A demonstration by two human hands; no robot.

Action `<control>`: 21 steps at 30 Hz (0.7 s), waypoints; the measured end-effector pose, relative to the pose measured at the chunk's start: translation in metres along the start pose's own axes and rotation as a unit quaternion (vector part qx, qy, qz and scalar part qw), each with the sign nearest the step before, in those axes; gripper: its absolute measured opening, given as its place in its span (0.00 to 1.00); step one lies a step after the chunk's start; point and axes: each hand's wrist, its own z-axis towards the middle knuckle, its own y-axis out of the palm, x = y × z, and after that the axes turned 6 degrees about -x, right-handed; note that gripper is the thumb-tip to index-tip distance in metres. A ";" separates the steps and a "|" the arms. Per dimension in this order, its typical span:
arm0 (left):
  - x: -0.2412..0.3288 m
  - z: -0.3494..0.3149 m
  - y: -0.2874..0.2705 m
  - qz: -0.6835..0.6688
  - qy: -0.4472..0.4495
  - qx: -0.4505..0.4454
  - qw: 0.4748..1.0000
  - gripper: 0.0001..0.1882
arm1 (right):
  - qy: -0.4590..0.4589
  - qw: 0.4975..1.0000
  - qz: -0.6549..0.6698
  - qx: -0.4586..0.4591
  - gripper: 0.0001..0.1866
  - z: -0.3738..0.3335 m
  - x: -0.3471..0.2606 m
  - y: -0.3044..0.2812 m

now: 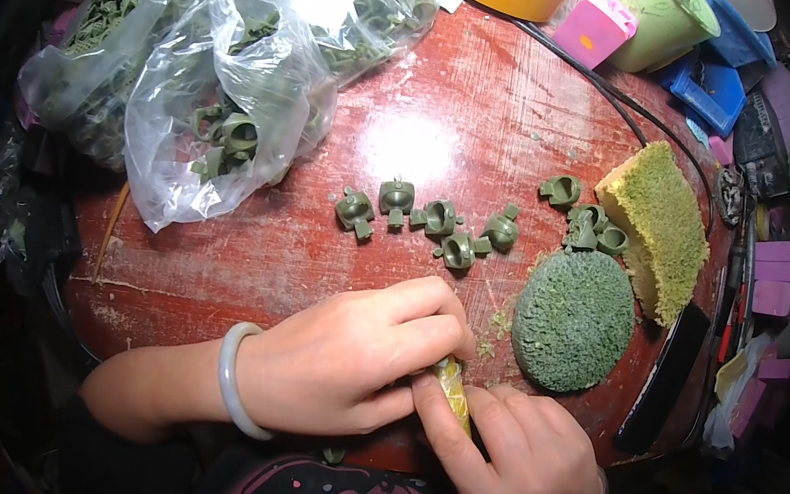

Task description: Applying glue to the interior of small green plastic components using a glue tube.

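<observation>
On the red surface (pixel 310 276), full clear bags (pixel 164 202) lie at the far left; nearer, the left hand (pixel 354 361) curls over the far end of a yellow rod, hiding whatever it may pinch, while the right hand (pixel 526 463) grips the yellow rod (pixel 453 395). A yellow sponge (pixel 661 234) sits just beside a round green pad (pixel 573 321). Five green parts (pixel 397 197) lie mid-surface, a few more near the sponge; which are finished I cannot tell, but the bagged ones suggest much remains.
</observation>
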 end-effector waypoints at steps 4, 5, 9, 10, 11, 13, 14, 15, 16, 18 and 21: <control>-0.001 0.001 0.000 -0.002 0.003 0.000 1.000 0.19 | 0.013 1.000 0.006 0.006 0.24 -0.002 -0.003 0.001; -0.001 0.000 0.000 -0.002 0.002 0.000 1.000 0.19 | 0.013 1.000 0.006 0.006 0.24 -0.001 -0.003 0.001; 0.000 0.000 0.000 -0.005 0.000 0.000 1.000 0.19 | 0.015 1.000 0.001 0.004 0.24 0.000 -0.005 -0.003; 0.000 0.000 0.000 -0.004 -0.002 -0.001 1.000 0.19 | 0.019 1.000 -0.004 0.000 0.24 0.001 -0.006 -0.005; 0.000 0.000 0.000 -0.004 -0.002 -0.002 1.000 0.19 | 0.019 1.000 -0.003 0.000 0.24 0.001 -0.006 -0.004; -0.001 0.000 0.000 -0.003 -0.001 -0.002 1.000 0.19 | 0.017 1.000 -0.005 0.001 0.23 0.001 -0.006 -0.004; 0.000 0.000 0.000 -0.003 -0.001 -0.002 1.000 0.19 | 0.017 1.000 -0.005 0.001 0.23 0.001 -0.006 -0.004; 0.000 0.000 0.000 -0.002 -0.001 -0.003 1.000 0.19 | 0.018 1.000 0.000 0.000 0.23 0.001 -0.006 -0.004; 0.000 0.000 0.000 -0.002 -0.001 -0.003 1.000 0.19 | 0.020 1.000 0.004 -0.001 0.23 0.001 -0.006 -0.004; -0.001 0.000 0.000 -0.001 -0.001 -0.004 1.000 0.19 | 0.020 1.000 0.004 -0.002 0.23 0.001 -0.006 -0.004; -0.001 0.000 0.000 0.001 0.000 -0.004 1.000 0.20 | 0.013 1.000 0.007 0.002 0.24 -0.001 -0.003 -0.001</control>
